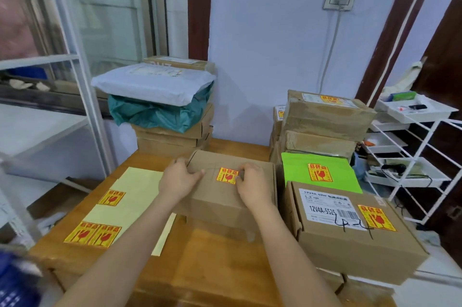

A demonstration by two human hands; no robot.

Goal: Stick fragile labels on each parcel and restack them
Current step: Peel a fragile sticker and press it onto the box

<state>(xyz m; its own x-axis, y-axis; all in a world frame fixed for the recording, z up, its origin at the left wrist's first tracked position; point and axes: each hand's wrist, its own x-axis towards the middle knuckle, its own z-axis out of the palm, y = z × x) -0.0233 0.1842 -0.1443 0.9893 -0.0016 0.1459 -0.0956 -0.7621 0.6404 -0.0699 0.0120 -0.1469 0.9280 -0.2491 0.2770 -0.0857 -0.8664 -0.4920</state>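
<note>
A brown cardboard parcel (225, 196) lies in the middle of the wooden table (200, 269), with a yellow-and-red fragile label (226, 176) stuck on its top. My left hand (178, 179) grips the parcel's far left edge, thumb on top. My right hand (252, 183) rests on the top and its bent fingertips press the label's right edge. To the left lies a pale yellow backing sheet (136, 194) that carries three more labels (111, 198).
At the right stand labelled parcels: a box with a barcode slip (350, 229), a green mailer (322, 174) and taped boxes (325, 116). At the back left, a white bag (152, 81) and a teal bag (155, 114) top unlabelled boxes. A white wire rack (412, 156) stands far right.
</note>
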